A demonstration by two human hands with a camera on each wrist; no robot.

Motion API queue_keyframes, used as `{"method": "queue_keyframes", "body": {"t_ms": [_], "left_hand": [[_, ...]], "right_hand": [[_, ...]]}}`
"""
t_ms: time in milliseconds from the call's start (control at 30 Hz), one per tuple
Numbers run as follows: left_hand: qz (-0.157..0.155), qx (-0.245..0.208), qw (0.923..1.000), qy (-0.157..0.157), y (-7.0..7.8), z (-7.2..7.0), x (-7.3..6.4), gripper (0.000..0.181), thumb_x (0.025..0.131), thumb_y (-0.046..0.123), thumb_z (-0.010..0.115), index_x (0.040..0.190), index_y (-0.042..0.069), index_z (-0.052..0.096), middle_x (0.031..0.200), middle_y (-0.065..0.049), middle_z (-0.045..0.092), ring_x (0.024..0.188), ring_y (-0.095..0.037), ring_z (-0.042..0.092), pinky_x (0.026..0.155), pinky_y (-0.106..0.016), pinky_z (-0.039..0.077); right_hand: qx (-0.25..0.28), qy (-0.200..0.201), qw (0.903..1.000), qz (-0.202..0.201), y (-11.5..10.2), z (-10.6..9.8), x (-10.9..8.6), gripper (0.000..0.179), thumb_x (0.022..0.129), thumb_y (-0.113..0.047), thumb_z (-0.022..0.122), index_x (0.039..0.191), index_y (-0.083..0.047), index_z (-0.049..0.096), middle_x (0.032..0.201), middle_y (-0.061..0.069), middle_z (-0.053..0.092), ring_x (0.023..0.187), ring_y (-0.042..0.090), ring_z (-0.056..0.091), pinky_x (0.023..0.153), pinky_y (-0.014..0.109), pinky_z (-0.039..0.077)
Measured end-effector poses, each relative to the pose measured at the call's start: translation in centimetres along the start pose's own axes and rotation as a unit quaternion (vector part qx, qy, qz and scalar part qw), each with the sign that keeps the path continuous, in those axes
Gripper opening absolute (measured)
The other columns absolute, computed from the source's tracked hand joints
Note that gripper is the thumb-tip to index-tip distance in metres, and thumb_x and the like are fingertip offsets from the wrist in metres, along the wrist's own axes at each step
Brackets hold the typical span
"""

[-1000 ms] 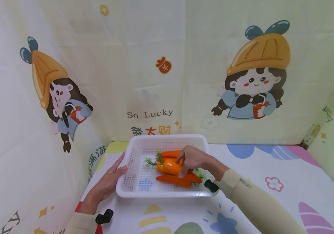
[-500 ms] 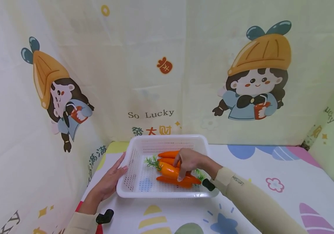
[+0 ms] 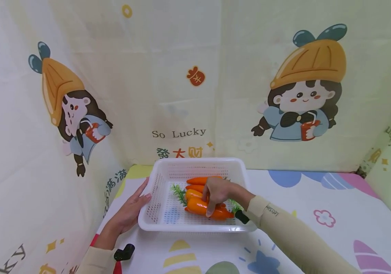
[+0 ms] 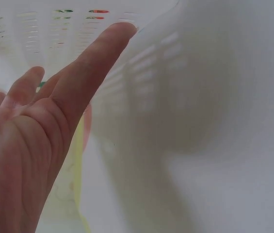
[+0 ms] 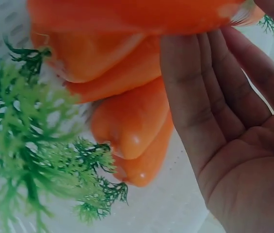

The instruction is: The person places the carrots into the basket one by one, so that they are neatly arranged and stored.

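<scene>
A white perforated plastic basket [image 3: 192, 228] stands on the table, holding several orange carrots with feathery green tops [image 5: 27, 150]. My right hand [image 3: 218, 190] reaches into it and pinches the nearest carrot [image 3: 197, 206] between thumb and fingers. In the right wrist view that carrot spans the top of the picture, the fingers against its side. Behind it lie other carrots [image 5: 132, 121], side by side. My left hand [image 3: 128, 211] rests at the basket's left side, thumb at the rim and fingers straight along the outer wall. The left wrist view shows the forefinger [image 4: 98, 53] extended against the slotted wall.
The table is covered with a white cloth [image 3: 294, 224] printed with coloured shapes. Cream printed curtains [image 3: 233, 76] hang behind it and to both sides. The basket's far rim is close to the back curtain. Black wrist cameras [image 3: 124, 252] sit on both cuffs.
My right hand has drawn the pinched carrot toward the basket's near side, uncovering more of the carrots behind. My left hand stays at the left rim. The view has shifted slightly.
</scene>
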State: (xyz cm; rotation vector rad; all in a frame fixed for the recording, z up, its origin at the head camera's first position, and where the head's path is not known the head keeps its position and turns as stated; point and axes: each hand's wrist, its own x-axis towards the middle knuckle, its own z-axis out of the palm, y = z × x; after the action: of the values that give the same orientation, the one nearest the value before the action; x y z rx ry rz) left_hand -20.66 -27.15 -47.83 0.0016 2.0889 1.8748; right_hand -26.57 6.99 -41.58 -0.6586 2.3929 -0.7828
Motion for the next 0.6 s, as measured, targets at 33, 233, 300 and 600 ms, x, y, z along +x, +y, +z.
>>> {"method": "queue_keyframes", "body": {"t_ms": [33,233,300,600], "left_hand": [[-0.001,0.002,1.0000,-0.002,0.0,0.0,0.1,0.070,0.107,0.042,0.055,0.162,0.057,0.013,0.170,-0.007,0.035,0.132,-0.033,0.062,0.099,-0.044,0.061],[-0.009,0.004,0.9999,-0.006,0.1,0.0,0.2,0.071,0.108,0.042,0.053,0.164,0.052,0.010,0.171,-0.011,0.032,0.130,-0.031,0.062,0.099,-0.042,0.060],[-0.009,0.005,0.9999,-0.007,0.1,0.0,0.1,0.071,0.108,0.042,0.053,0.164,0.052,0.010,0.171,-0.011,0.031,0.130,-0.031,0.062,0.100,-0.043,0.060],[-0.010,-0.003,0.9999,0.006,0.0,0.1,0.1,0.073,0.105,0.043,0.058,0.162,0.055,0.015,0.170,-0.006,0.035,0.129,-0.032,0.064,0.099,-0.047,0.061]], "right_hand": [[0.003,-0.004,1.0000,-0.003,0.0,0.0,0.0,0.021,0.068,-0.013,0.098,0.080,-0.015,0.081,0.084,-0.001,0.068,0.076,0.018,0.061,0.059,0.026,0.053],[0.010,-0.020,0.9996,-0.019,0.5,0.4,0.2,0.022,0.069,-0.015,0.098,0.076,-0.016,0.077,0.081,-0.002,0.066,0.073,0.015,0.060,0.056,0.024,0.051],[0.009,-0.021,0.9995,-0.022,0.7,0.6,0.4,0.023,0.068,-0.015,0.098,0.077,-0.016,0.077,0.083,-0.002,0.066,0.074,0.015,0.060,0.056,0.024,0.051],[0.010,-0.020,0.9996,-0.019,1.3,1.2,0.6,0.023,0.069,-0.016,0.098,0.077,-0.016,0.077,0.085,-0.003,0.067,0.084,0.016,0.061,0.068,0.026,0.055]]}}
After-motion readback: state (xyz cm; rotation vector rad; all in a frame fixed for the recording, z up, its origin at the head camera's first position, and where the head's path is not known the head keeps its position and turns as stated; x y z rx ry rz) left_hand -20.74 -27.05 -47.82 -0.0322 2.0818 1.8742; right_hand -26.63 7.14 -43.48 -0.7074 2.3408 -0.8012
